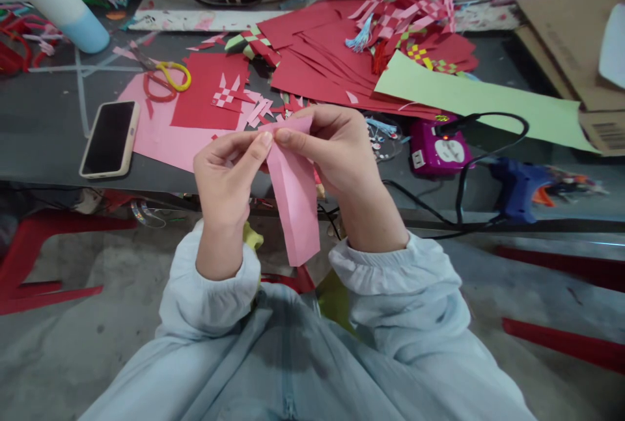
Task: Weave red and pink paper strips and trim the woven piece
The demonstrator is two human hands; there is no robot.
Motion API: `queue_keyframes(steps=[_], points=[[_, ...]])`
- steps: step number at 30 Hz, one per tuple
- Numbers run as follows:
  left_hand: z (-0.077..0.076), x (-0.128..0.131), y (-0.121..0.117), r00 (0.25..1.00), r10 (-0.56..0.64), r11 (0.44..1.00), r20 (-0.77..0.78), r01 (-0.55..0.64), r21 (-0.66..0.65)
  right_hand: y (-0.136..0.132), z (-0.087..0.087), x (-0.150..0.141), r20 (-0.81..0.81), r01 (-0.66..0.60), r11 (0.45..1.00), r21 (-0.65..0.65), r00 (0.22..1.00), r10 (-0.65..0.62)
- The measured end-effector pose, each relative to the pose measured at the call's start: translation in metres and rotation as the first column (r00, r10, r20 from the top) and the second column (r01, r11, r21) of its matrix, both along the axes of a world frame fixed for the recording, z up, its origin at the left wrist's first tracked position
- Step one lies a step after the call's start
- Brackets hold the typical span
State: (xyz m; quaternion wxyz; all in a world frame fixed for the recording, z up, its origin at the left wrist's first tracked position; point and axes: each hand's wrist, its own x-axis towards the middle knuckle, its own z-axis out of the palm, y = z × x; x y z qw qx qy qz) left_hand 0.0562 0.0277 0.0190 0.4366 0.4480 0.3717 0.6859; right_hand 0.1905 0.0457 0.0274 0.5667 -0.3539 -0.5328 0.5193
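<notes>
A strip of pink paper (295,206) with a lengthwise crease hangs down between my hands, in front of the table's edge. My left hand (227,170) pinches its upper left edge between thumb and fingers. Right beside that thumb, my right hand (336,148) grips the top of the same strip, its fingers behind the paper. The two thumbs nearly touch. Behind my hands lie a red paper sheet (190,102), a larger pink sheet (170,138) and a small woven pink-and-red paper piece (227,92). Scissors (168,79) with yellow and orange handles rest on the sheets.
A phone (110,139) lies at the left. Red paper sheets (322,56) and a light green strip (478,99) spread behind. To the right are a purple power socket (439,148) with a black cable, a blue glue gun (520,190) and cardboard (576,50).
</notes>
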Motion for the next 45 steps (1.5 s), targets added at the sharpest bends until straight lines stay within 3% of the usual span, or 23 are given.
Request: queue_keyframes(steps=[7, 17, 22, 34, 45], points=[[0.0016, 0.0036, 0.0017, 0.998, -0.009, 0.999, 0.058, 0.012, -0.046, -0.0002, -0.0009, -0.0033, 0.0, 0.033, 0.999, 0.01, 0.999, -0.033], [-0.0009, -0.0007, 0.0053, 0.999, 0.022, 0.997, -0.036, -0.024, -0.069, 0.0039, -0.0041, 0.0038, 0.057, -0.018, 1.0, -0.02, 0.998, 0.019], [-0.0017, -0.0043, 0.0067, 0.998, -0.036, 0.997, -0.06, 0.032, -0.068, 0.0045, -0.0037, 0.0058, 0.081, -0.003, 0.999, -0.033, 0.997, 0.005], [-0.0051, 0.0004, 0.008, 1.0, 0.022, 0.995, -0.016, -0.023, -0.097, 0.0019, -0.0069, -0.0011, 0.006, 0.011, 0.997, -0.081, 1.0, -0.01], [-0.0027, -0.0044, 0.0091, 0.999, -0.049, 0.991, -0.011, 0.047, -0.123, 0.0035, -0.0044, 0.0036, 0.027, -0.003, 0.996, -0.086, 1.0, 0.005]])
